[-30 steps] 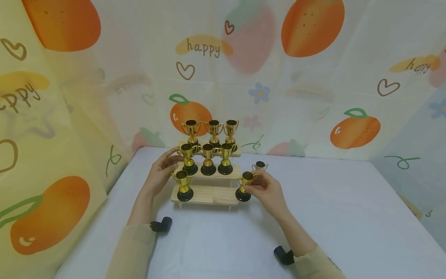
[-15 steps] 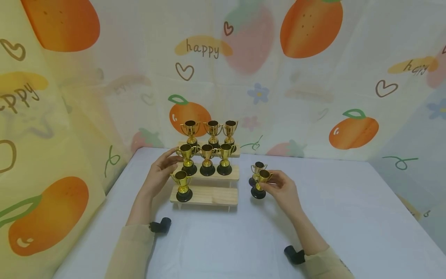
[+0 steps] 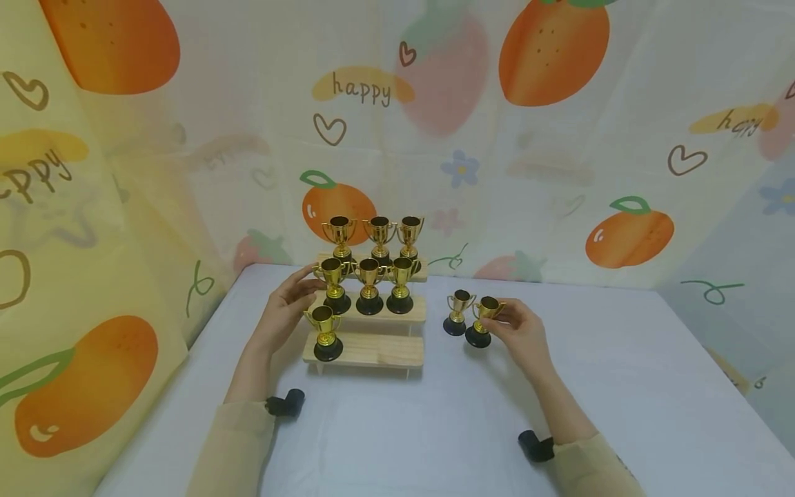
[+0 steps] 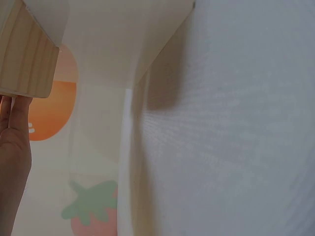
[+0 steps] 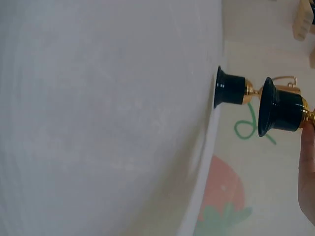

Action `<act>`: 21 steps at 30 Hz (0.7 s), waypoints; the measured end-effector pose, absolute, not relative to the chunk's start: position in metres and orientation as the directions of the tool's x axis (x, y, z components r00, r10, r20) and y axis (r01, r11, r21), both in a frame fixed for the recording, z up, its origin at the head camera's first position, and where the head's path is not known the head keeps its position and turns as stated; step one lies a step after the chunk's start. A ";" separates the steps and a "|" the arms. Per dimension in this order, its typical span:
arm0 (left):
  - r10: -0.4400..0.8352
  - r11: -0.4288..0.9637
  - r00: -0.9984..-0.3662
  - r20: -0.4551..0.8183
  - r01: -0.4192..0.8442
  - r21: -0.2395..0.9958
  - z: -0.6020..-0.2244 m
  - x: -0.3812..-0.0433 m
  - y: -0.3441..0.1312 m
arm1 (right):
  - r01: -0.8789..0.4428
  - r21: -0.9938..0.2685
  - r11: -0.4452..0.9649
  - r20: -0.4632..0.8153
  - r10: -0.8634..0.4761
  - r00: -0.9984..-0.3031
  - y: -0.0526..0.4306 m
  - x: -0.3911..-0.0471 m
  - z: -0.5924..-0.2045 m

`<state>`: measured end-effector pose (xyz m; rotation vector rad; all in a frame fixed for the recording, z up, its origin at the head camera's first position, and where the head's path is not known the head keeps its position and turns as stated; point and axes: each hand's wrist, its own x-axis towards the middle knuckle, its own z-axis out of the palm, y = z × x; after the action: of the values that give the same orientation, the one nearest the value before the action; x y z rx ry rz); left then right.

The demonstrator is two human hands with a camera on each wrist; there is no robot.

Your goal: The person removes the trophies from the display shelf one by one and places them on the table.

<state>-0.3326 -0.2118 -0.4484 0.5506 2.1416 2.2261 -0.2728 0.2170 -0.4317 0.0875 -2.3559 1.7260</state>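
My right hand (image 3: 522, 335) pinches a small gold trophy cup (image 3: 486, 316) with a black base, to the right of the stand. In the right wrist view, the held trophy's black base (image 5: 285, 107) appears raised off the cloth. Just left of it, another trophy (image 3: 457, 312) stands upright on the table. My left hand (image 3: 282, 310) touches the left end of a tiered wooden stand (image 3: 379, 350); its fingers (image 4: 19, 115) meet the board's edge in the left wrist view. Three trophies stand on the top tier, three on the middle, and one trophy (image 3: 326, 333) at the bottom tier's left.
White cloth covers the table (image 3: 397, 428). A fruit-printed curtain (image 3: 534, 159) hangs along the back and left. Black wrist devices sit on both forearms, including one on the right (image 3: 536, 446).
My right hand has moved the pinched trophy rightward from the bottom tier's right end, past the standing trophy, to that one's right. The left hand stays at the stand.
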 end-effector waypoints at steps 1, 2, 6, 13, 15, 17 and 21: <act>0.244 -0.069 -0.938 0.246 0.237 0.969 -0.448 -0.332 -0.212 | -0.177 -0.935 0.306 0.212 0.084 -0.974 0.219 -0.274 -0.432; 0.246 -0.068 -0.937 0.247 0.238 0.969 -0.448 -0.332 -0.212 | -0.176 -0.935 0.307 0.211 0.086 -0.974 0.220 -0.275 -0.432; 0.244 -0.059 -0.938 0.248 0.241 0.969 -0.446 -0.331 -0.212 | -0.176 -0.932 0.317 0.215 0.091 -0.972 0.225 -0.278 -0.431; 0.246 -0.071 -0.936 0.252 0.242 0.968 -0.446 -0.332 -0.211 | -0.116 -0.931 0.347 0.167 0.121 -0.978 0.231 -0.282 -0.430; 0.248 -0.084 -0.934 0.259 0.246 0.966 -0.447 -0.333 -0.211 | -0.099 -0.930 0.355 0.154 0.131 -0.979 0.232 -0.283 -0.429; 0.249 -0.090 -0.932 0.263 0.248 0.965 -0.448 -0.333 -0.211 | -0.087 -0.928 0.362 0.147 0.140 -0.979 0.233 -0.284 -0.428; 0.252 -0.094 -0.932 0.262 0.246 0.965 -0.450 -0.333 -0.212 | -0.066 -0.925 0.374 0.130 0.147 -0.981 0.234 -0.286 -0.428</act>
<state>-0.3325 -0.2117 -0.4497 0.5799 2.1115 2.2471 -0.2865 0.2343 -0.4284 -0.0729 -2.4400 1.6568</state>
